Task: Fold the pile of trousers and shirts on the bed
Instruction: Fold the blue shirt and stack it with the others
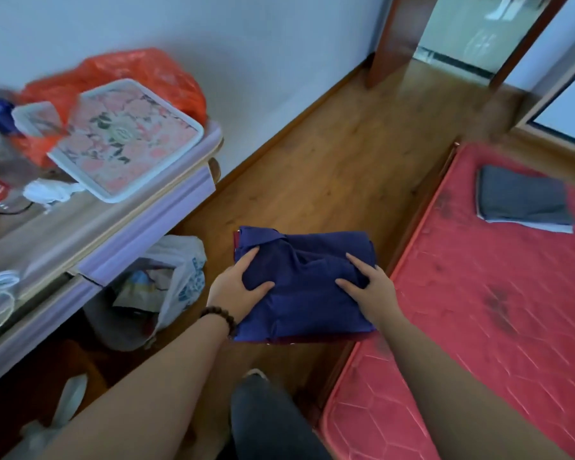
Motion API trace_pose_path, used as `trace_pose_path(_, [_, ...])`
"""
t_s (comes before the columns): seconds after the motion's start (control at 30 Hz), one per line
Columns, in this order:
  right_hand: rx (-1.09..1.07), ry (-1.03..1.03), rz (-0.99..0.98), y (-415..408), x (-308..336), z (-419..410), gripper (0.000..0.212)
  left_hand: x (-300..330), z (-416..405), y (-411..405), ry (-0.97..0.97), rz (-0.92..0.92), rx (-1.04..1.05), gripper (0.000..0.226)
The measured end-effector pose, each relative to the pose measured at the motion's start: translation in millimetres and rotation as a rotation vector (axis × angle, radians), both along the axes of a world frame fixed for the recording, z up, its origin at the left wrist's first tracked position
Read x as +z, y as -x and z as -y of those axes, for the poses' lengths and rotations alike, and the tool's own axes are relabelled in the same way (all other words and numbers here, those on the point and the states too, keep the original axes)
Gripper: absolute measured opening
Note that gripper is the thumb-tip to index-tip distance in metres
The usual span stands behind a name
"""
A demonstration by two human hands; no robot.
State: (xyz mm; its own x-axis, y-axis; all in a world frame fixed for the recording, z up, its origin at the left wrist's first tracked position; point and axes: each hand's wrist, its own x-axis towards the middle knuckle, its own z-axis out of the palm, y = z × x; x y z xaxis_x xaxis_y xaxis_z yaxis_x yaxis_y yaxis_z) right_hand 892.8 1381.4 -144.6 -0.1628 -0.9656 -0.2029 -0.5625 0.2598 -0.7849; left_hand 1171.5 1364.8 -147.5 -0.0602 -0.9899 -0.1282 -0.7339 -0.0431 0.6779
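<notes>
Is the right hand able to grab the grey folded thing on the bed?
Probably not yet: the right hand is busy holding the blue shirt, and the grey folded garment lies far up the bed.

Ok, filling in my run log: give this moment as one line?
stage: carrying | left hand: holds folded blue shirt | right hand: holds it too | shirt: above floor, beside red mattress

A dark red garment [329, 340] under the folded navy shirt [304, 283] shows only as a thin edge; its kind cannot be told. The fingers of the left hand [234, 290] and right hand [369, 287] beneath the bundle are hidden. The desk [90, 234] is cut off at the left edge, its clutter there motion-blurred. Contents of the white plastic bag [180, 277] are unreadable.
</notes>
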Motion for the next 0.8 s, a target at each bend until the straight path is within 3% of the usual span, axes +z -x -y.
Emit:
trace_pose_path(0.27, [-0.122,0.013,-0.017,37,-15,128,0.058,-14,167,45,-0.006,0.011,-0.123,0.077])
trace_pose_path(0.5, [-0.341,0.016,-0.026,136,-8,274,0.058,-8,367,160,-0.02,-0.003,-0.302,0.077])
trace_pose_path(0.8, [-0.561,0.007,-0.029,233,10,393,0.058,16,535,284,0.094,0.007,-0.526,0.07])
